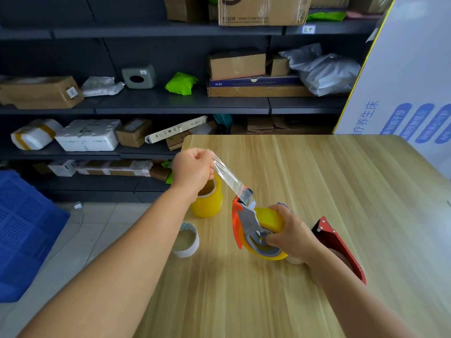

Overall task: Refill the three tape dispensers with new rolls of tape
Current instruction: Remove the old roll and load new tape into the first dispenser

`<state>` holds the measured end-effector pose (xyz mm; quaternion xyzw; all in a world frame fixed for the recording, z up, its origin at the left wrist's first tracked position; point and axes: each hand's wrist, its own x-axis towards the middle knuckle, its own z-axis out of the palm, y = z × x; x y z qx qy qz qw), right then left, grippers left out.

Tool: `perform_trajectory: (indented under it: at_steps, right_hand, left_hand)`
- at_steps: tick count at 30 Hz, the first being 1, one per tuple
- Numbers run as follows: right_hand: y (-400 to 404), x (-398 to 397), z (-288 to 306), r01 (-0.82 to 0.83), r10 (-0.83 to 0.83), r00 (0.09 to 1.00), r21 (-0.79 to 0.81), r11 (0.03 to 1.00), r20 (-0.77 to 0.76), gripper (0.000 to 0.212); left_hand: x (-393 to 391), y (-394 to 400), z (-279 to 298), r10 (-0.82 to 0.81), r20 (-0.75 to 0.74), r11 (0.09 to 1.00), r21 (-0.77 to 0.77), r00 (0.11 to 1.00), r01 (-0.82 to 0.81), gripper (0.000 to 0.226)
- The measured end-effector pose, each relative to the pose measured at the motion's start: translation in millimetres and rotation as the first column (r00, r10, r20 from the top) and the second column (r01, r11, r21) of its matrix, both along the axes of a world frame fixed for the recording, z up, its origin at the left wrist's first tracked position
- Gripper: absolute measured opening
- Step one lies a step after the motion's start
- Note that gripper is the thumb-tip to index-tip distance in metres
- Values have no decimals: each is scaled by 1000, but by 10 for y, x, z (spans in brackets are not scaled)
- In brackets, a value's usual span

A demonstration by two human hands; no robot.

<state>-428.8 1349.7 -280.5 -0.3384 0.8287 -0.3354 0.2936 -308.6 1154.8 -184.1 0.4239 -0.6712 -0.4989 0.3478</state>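
An orange tape dispenser [238, 223] lies on the wooden table [341, 191] with a yellow tape roll [269, 219] mounted in it. My right hand [290, 232] grips that roll and dispenser from the right. My left hand [192, 167] pinches the end of a clear tape strip [228, 178], stretched from the dispenser's front up and to the left. A second yellow tape roll [210, 200] stands upright just below my left hand. A red tape dispenser [339, 245] lies to the right, partly hidden by my right wrist.
A nearly used-up white roll core [186, 239] lies near the table's left edge. Dark shelves with cardboard boxes [236, 63] and parcels stand behind the table. A blue crate [22, 230] sits on the floor at left. A large white printed box [412, 76] leans at the right.
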Motion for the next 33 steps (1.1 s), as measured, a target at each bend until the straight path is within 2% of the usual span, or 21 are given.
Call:
perform_trajectory:
  at_steps: [6, 10, 14, 20, 29, 33]
  right_hand:
    - [13, -95, -39, 46, -45, 999, -30, 999, 14, 62]
    - [115, -131, -167, 73, -74, 996, 4, 997, 41, 59]
    - [155, -146, -204, 70, -71, 991, 15, 997, 109, 55]
    - [228, -289, -119, 100, -89, 980, -54, 994, 179, 51]
    - [190, -330, -91, 85, -51, 963, -119, 989, 264, 56]
    - [220, -380, -86, 160, -88, 928, -173, 972, 363, 51]
  left_hand:
    - [-102, -61, 97, 41, -48, 999, 2, 998, -41, 19]
    - [-133, -244, 190, 154, -125, 984, 113, 980, -140, 17]
    - [-151, -273, 123, 164, -124, 973, 182, 979, -140, 21]
    - [-62, -387, -46, 239, -105, 947, 246, 965, -208, 17]
    - [17, -492, -159, 294, -99, 926, 274, 951, -258, 18]
    - [85, -460, -282, 291, -65, 922, 284, 954, -262, 14]
